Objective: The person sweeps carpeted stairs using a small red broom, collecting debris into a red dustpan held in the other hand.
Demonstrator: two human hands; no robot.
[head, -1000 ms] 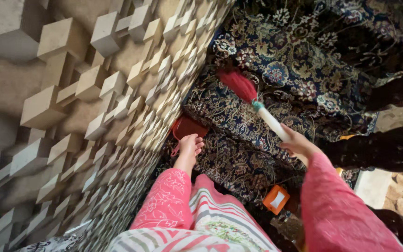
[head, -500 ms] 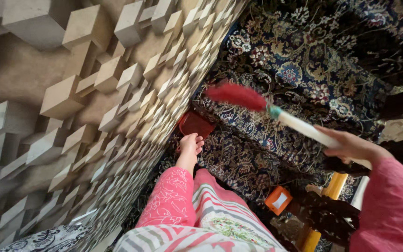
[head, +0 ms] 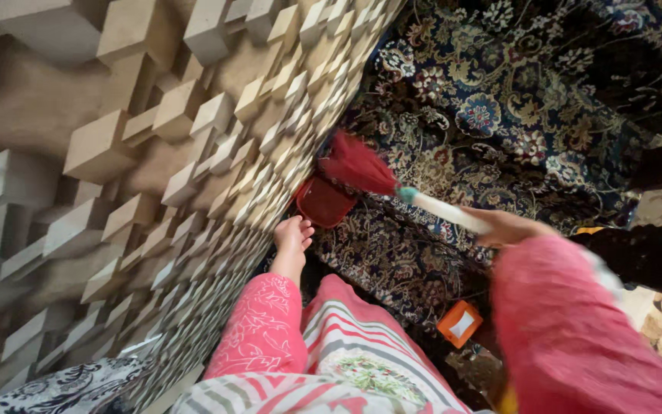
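Sweeping a red brush [head: 358, 163] along the foot of a blocky wall [head: 139, 153], beside a red dustpan [head: 323, 201].

Gripping the brush's white handle [head: 444, 211] in the right hand [head: 506, 228], fingers wrapped closed around it (pink sleeve [head: 568, 322] filling the frame at 4 o'clock). Angling the red bristles toward 10 o'clock from that hand, tips touching or just short of the wall, right above the dustpan. Resting the left hand [head: 293, 236] at 6 o'clock of the dustpan, fingers curled downward near its handle; cannot tell whether actually gripping it. Lying under everything, a dark blue flowered carpet [head: 492, 115]; sitting at 5 o'clock of the left hand, a small orange box [head: 460, 323].
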